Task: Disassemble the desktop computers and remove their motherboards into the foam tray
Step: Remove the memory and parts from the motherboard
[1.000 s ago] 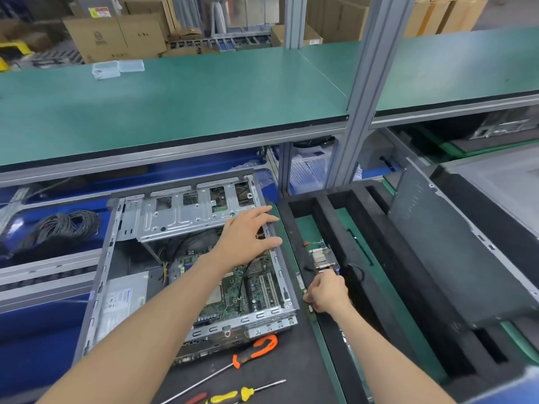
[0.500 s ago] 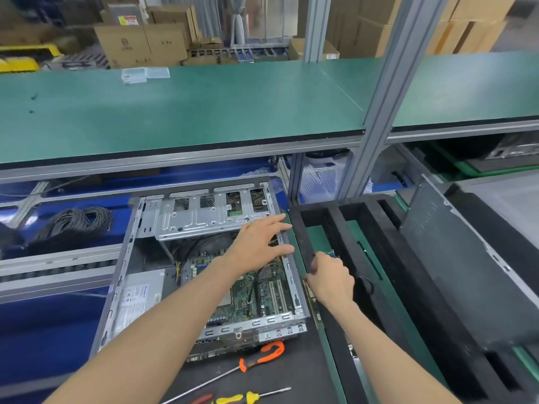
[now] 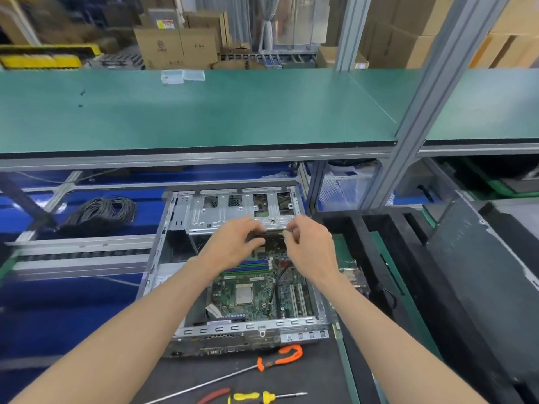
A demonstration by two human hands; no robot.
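Open grey metal desktop case w/ green motherboard inside; black foam tray holds a board. Left hand & right hand, fingers curled at the silver drive cage; grip unclear.

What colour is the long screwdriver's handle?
Orange and black on the long screwdriver, head view.

A dark surface is seen carrying an open computer case, an orange-handled screwdriver, a yellow-handled screwdriver, and a black foam tray alongside.
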